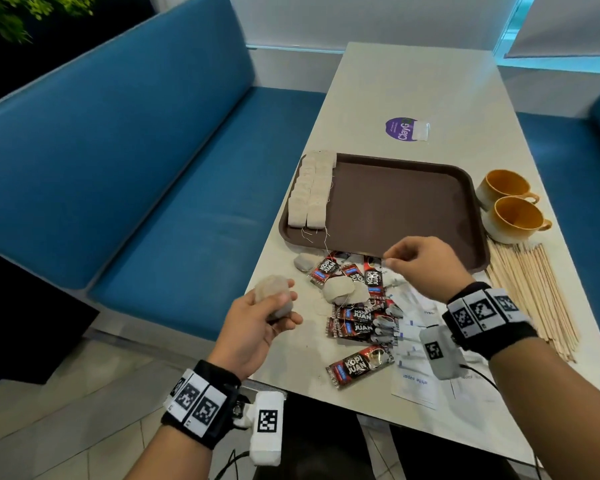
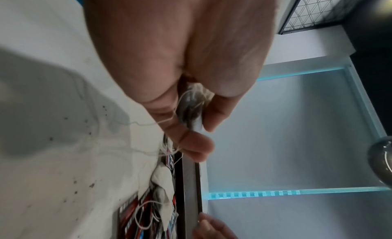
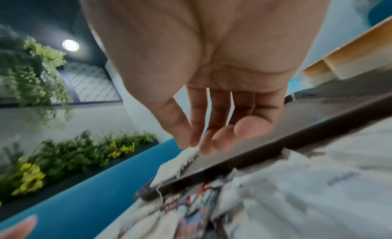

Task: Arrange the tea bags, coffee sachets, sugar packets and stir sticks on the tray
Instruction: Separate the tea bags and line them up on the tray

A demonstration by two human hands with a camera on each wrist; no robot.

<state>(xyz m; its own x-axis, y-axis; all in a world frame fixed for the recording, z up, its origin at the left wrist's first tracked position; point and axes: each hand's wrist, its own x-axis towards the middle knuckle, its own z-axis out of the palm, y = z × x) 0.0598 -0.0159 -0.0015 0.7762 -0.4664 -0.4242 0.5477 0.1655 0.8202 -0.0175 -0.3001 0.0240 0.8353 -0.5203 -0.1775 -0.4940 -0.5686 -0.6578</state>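
My left hand [image 1: 281, 306] grips a crumpled tea bag [image 1: 269, 289] just off the table's left edge; its thread hangs from the bag [image 2: 197, 91] in the left wrist view. My right hand [image 1: 388, 259] hovers over the near rim of the brown tray [image 1: 395, 202], thumb and forefinger [image 3: 188, 142] pinched as on a thin thread. Two rows of tea bags [image 1: 312, 188] fill the tray's left side. Coffee sachets [image 1: 357, 320], loose tea bags [image 1: 340, 291] and white sugar packets [image 1: 416, 379] lie mixed in front of the tray. Stir sticks [image 1: 534, 292] lie to the right.
Two yellow-lined cups [image 1: 510, 216] stand right of the tray, above the sticks. A purple sticker [image 1: 400, 129] is on the table beyond the tray. A blue bench [image 1: 153, 168] runs along the table's left edge.
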